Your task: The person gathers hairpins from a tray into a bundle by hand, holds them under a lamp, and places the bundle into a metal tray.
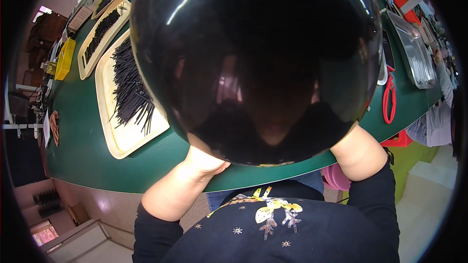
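A large, glossy black round thing fills the middle of the view, with reflections on its curved surface; its kind I cannot make out. My left hand goes under its lower left edge. Only the wrist and heel of that hand show. From the right, my right forearm reaches behind the same black thing, which hides the right hand. The fingers of both hands are out of sight, and so is whatever they touch. Left of the black thing lies a cream tray with many thin black sticks or tubes.
More cream trays with black pieces stand farther back on the green table, near a yellow bin. At right lie red-handled pliers and a clear tray. Other people work at the far left and far right.
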The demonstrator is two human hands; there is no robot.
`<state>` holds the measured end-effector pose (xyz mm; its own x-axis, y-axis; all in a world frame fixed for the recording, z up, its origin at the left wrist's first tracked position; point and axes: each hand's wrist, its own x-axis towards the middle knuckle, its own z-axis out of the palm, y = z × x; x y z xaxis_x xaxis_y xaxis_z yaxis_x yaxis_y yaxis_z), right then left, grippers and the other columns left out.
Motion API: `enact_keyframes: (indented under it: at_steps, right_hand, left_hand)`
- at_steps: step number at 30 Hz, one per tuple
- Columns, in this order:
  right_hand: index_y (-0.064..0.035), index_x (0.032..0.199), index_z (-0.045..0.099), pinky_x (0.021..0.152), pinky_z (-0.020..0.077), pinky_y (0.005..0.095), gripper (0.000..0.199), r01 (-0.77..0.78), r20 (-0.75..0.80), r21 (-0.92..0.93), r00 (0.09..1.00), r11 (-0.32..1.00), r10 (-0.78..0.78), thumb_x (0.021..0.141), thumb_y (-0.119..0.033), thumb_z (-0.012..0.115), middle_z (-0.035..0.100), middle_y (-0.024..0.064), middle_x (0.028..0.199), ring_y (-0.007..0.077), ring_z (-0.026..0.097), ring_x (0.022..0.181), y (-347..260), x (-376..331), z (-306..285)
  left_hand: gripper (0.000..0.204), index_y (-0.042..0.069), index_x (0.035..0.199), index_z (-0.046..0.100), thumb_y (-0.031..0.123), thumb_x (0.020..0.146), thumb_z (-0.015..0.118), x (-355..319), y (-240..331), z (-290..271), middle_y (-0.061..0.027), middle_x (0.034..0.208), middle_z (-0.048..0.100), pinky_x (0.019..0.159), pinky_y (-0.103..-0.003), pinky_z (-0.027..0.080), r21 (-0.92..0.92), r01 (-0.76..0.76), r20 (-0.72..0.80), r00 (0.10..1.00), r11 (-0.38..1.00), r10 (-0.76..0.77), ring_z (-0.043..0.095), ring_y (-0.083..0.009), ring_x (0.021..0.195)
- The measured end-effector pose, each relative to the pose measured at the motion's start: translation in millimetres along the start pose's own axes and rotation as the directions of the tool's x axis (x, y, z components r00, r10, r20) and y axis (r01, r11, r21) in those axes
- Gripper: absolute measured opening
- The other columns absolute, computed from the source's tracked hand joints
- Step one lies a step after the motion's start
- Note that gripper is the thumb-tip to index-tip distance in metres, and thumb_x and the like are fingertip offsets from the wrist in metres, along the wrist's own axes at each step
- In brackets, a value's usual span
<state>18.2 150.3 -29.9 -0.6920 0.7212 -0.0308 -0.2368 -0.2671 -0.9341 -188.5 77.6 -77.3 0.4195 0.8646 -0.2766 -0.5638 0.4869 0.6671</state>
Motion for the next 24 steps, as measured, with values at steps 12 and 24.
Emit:
enact_keyframes:
  at_steps: [12, 24]
  right_hand:
    - [-0.0002, 0.096, 0.058, 0.070, 0.0482, 0.0252, 0.016, 0.177, -0.049, 0.118, 0.984, 0.977, -0.172, 0.089, -0.014, 0.061, 0.060, 0.0032, 0.081, 0.0088, 0.057, 0.076, 4, 6, 6]
    - [0.0009, 0.080, 0.062, 0.053, 0.0416, 0.0221, 0.010, 0.014, -0.043, 0.139, 0.999, 0.990, -0.009, 0.086, -0.005, 0.057, 0.063, 0.0039, 0.072, 0.0051, 0.052, 0.060, 0, 0, 1]
  left_hand:
    - [0.026, -0.004, 0.106, 0.055, 0.019, 0.099, 0.045, 2, 21, 19, -0.0159, 0.079, 0.067, 0.051, -0.026, 0.050, 0.513, -0.068, 0.192, 0.981, 0.856, -0.037, 0.063, -0.0188, 0.053]
    - [0.026, 0.002, 0.112, 0.045, 0.026, 0.101, 0.045, 6, 19, -2, -0.0035, 0.064, 0.053, 0.044, -0.020, 0.038, 0.041, 0.190, 0.198, 0.961, 0.981, -0.194, 0.045, -0.0096, 0.046]
